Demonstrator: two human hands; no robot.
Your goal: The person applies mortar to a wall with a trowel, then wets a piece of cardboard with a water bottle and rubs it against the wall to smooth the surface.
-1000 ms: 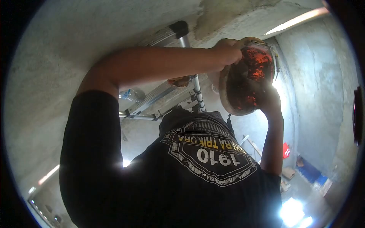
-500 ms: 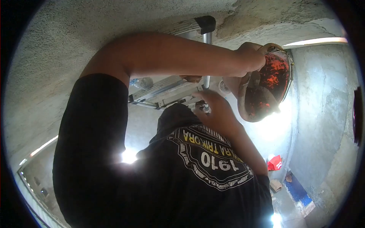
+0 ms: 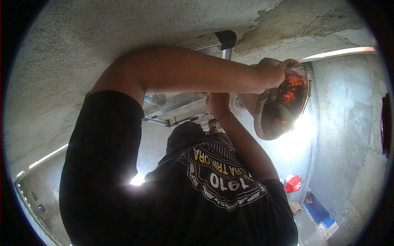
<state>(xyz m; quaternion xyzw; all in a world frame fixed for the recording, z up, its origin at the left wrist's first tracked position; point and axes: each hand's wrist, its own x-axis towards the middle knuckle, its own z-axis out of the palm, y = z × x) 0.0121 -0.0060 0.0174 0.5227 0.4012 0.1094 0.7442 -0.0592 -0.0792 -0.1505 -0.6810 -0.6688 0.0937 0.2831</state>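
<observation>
Fingers of the left hand curl over the rim of a round mortar pan, the thumb and knuckles pressed onto its edge at about 2 o'clock in the view. The pan is held up on its side, clear of any surface, and its mouth shows an orange inside smeared with dark wet mortar. The left forearm runs across the upper middle of the picture from a black sleeve at 9 o'clock. Under that forearm, near the centre, the right hand is raised against the upright tube of an aluminium ladder. Its fingers are hidden behind the left arm, so I cannot tell whether it grips the tube or only rests on it. The ladder tube ends in a black cap at 12 o'clock, close to a rough grey plastered surface that fills the top of the view. A clear plastic bottle lies on a ladder step just left of the right hand. A black T-shirt with a printed "1910" badge takes up the lower half. At 4 o'clock, well away from both hands, a red object and a blue sheet lie on the floor by a bare cement wall.
</observation>
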